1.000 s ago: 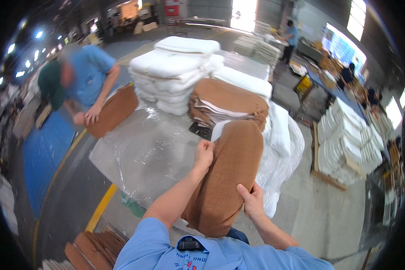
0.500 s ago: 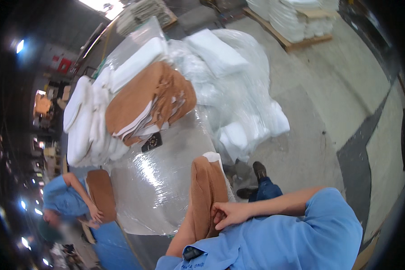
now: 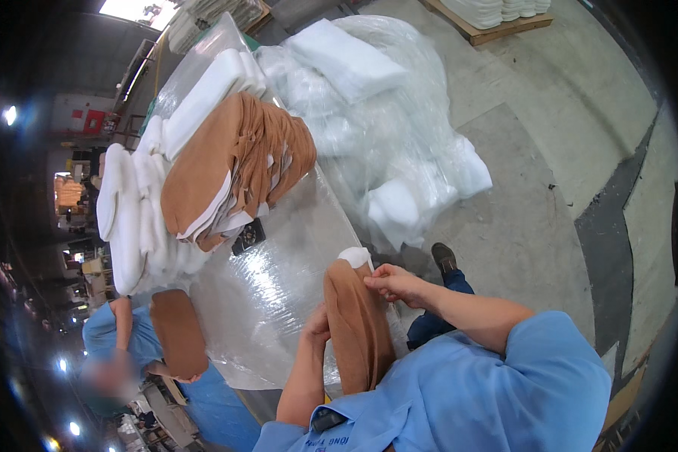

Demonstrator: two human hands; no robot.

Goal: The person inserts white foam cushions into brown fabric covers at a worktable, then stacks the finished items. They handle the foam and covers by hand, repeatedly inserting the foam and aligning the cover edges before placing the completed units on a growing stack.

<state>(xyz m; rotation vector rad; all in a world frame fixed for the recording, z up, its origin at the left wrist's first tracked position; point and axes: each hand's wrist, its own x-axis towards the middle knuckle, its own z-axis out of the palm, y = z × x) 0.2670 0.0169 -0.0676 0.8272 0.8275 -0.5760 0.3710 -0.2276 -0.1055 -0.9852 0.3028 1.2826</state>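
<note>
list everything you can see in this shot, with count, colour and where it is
brown cushion cover: one, brown, upright between the person's hands at the table's near edge
white foam insert: one, white, poking out of the cover's top
table: one, wrapped in clear shiny film, centre
brown cover stack: one pile, brown, far side of table
white foam pads: many, white, stacked left of the brown pile
black small object: one, on the table by the pile
clear plastic bags: heap with white foam, right of table
co-worker: one, blue shirt, lower left, handling another brown cover
left hand: on the cover's left side
right hand: fingers pinching the cover's top
</note>
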